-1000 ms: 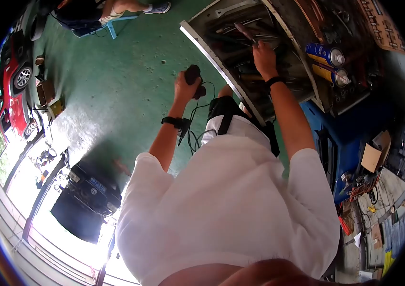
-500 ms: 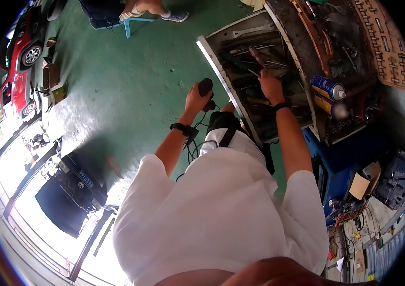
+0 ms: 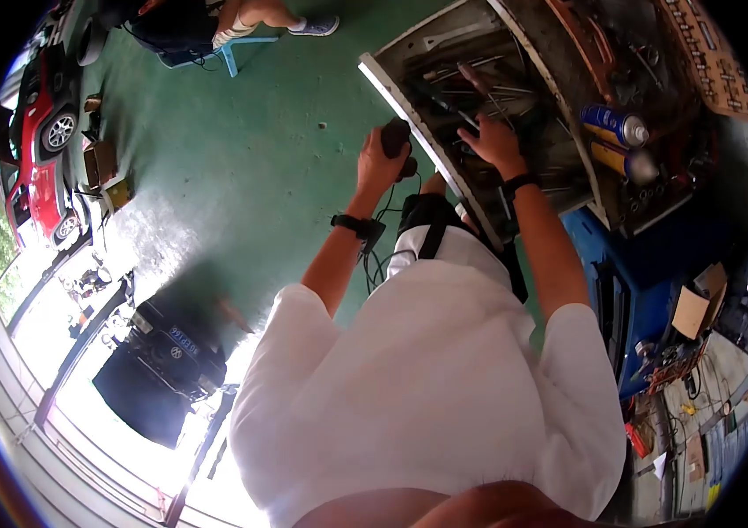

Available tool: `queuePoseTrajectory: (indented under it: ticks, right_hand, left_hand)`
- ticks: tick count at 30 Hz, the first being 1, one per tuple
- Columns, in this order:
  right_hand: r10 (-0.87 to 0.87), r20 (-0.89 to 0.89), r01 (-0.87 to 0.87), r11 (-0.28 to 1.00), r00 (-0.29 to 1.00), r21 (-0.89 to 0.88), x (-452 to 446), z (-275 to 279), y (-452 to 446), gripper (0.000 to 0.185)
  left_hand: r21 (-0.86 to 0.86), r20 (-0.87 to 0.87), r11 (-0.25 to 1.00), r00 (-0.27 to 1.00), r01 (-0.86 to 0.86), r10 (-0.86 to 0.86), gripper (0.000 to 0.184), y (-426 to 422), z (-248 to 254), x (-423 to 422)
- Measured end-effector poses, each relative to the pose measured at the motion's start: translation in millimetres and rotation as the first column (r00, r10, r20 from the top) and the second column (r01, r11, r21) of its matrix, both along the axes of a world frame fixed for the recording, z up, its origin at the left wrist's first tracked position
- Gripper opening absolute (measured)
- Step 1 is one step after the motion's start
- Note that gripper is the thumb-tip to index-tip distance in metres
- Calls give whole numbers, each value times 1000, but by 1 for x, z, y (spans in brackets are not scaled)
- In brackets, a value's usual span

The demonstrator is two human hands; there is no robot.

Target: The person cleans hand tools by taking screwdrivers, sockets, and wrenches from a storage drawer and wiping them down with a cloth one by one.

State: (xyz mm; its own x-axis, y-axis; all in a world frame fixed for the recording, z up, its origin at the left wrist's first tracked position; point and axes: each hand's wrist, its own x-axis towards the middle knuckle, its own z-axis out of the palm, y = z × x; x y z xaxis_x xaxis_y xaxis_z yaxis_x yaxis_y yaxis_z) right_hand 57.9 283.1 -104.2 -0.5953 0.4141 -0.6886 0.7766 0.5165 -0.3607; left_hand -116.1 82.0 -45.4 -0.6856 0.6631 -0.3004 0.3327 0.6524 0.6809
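Note:
My left hand (image 3: pixel 380 165) is closed around a dark, rounded handheld object (image 3: pixel 397 138) just outside the drawer's pale front edge; its exact kind is unclear. Over the open tool drawer (image 3: pixel 377 72) is my right hand (image 3: pixel 499 145), fingers apart, with no tool visible in its grasp. Whether its fingertips touch the tools beneath is hard to tell. Long, thin tools lie jumbled in the drawer, among them a reddish-brown handle (image 3: pixel 474 77). A flat pale wrench (image 3: pixel 455 37) lies by the drawer's far side. Dark cables (image 3: pixel 375 255) hang below my left wrist.
Two spray cans (image 3: pixel 613 125) lie on the bench top beside the drawer. A socket set (image 3: pixel 713 62) is farther right, above a blue cabinet (image 3: pixel 625 290). Another person's leg (image 3: pixel 268 13) rests by a blue stool (image 3: pixel 230 60). Cars (image 3: pixel 44 167) stand at the left.
My right hand has drawn back slightly toward me, and its fingers have spread. My left hand, still holding the dark object, has moved up nearer the drawer edge. The view has shifted slightly.

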Motion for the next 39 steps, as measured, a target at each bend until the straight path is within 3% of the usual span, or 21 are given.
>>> queuePoseTrajectory:
  ticks: [3, 7, 10, 11, 12, 13, 14, 15, 16, 17, 24, 26, 27, 29, 30, 32, 33, 36, 37, 38, 39]
  right_hand:
    - [-187, -390, 242, 965, 902, 98, 26, -25, -5, 62]
    - [-313, -360, 389, 907, 879, 161, 56, -6, 2, 47]
    - [-463, -419, 518, 855, 781, 20, 83, -12, 3, 61]
    - [-467, -414, 523, 852, 782, 28, 88, -6, 3, 61]
    - [-781, -355, 668, 623, 513, -406, 90, 4, 5, 74]
    - [-967, -137, 625, 243, 214, -742, 91, 16, 10, 87]
    - [-968, -144, 636, 245, 207, -731, 93, 35, 15, 87]
    - [-997, 51, 381, -27, 55, -924, 94, 62, 17, 98]
    - [-959, 282, 44, -283, -33, -958, 94, 84, 17, 108]
    - [-947, 317, 25, -318, -50, -948, 94, 98, 18, 113]
    - [-933, 359, 18, -360, -22, -933, 119, 112, 16, 112]
    - [-961, 193, 202, -152, 198, -967, 138, 90, 19, 111]
    - [-961, 181, 196, -140, 210, -971, 144, 82, 19, 111]
    - [-997, 78, 404, -70, 3, -912, 161, 72, 11, 97]
    - [-997, 77, 404, -66, 11, -912, 169, 67, 11, 97]
    - [-994, -105, 703, 59, -22, -709, 186, 56, 9, 76]
    - [-981, -192, 738, 159, 40, -656, 196, 49, 10, 54]
    - [-957, -290, 769, 169, -22, -617, 210, 34, 2, 45]
    - [-947, -320, 781, 206, 8, -590, 215, 26, 2, 33]
    - [-951, -308, 780, 200, 9, -593, 227, 14, 3, 33]
    - [-857, -477, 753, 444, 197, -486, 242, 2, 5, 31]
  left_hand:
    - [143, -163, 985, 984, 99, -75, 48, 15, 13, 0]
    - [268, -244, 930, 952, 250, -186, 50, 50, 18, -12]
    - [216, -296, 901, 905, 375, -306, 54, 73, 10, -22]
    - [153, -213, 907, 909, 393, -358, 58, 75, -5, -25]
    - [168, -210, 902, 908, 398, -362, 58, 68, -19, -24]
    - [25, -249, 904, 878, 428, -409, 59, 63, -38, -23]
    - [-126, -273, 887, 844, 444, -461, 60, 60, -48, -21]
    - [-175, -253, 865, 828, 470, -501, 60, 55, -48, -17]
    - [-172, -241, 860, 826, 480, -510, 60, 50, -49, -8]
    - [-186, -274, 870, 827, 456, -491, 60, 46, -51, -2]
    - [-225, -363, 869, 789, 441, -495, 53, 48, -58, 10]
    - [-134, -363, 896, 821, 423, -442, 53, 51, -62, 8]
    - [-127, -374, 902, 823, 412, -428, 53, 51, -66, 5]
    - [-131, -378, 891, 809, 435, -451, 53, 46, -70, 6]
    - [-130, -378, 894, 812, 428, -444, 53, 44, -74, 7]
    - [-131, -479, 875, 743, 465, -467, 53, 42, -84, 8]
    - [-127, -490, 876, 739, 465, -463, 55, 42, -85, 10]
    - [-140, -450, 915, 799, 378, -399, 45, 39, -73, 22]
    - [-263, -435, 904, 794, 338, -424, 45, 38, -65, 29]
    - [-275, -430, 901, 795, 337, -428, 45, 35, -65, 38]
    - [-373, -316, 892, 869, 256, -381, 46, 37, -66, 47]
